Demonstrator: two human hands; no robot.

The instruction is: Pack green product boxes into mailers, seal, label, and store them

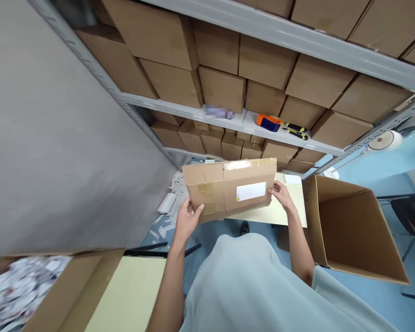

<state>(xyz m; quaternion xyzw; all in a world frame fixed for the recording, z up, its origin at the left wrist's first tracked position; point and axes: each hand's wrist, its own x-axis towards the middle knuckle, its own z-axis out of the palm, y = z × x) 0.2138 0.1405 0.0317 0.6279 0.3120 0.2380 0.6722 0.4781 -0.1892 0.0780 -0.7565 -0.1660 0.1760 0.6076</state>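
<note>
A flat-sided cardboard box (216, 193) is held up in front of my body, with clear tape along its top edge and a white label (251, 191) on the side facing me. My left hand (187, 219) grips its lower left corner, thumb on the front face. At the right end, my right hand (281, 192) pinches the edge beside the label. The fingers behind the box are partly hidden. Below and behind the box lies a pale yellow tabletop (290, 207).
Metal shelves (180, 107) full of cardboard boxes stand ahead, holding an orange-blue tape dispenser (269, 122) and yellow-black cutters (295, 133). A large open carton (359, 230) stands right. At lower left are a carton of white packets (24, 288) and another pale table (127, 290).
</note>
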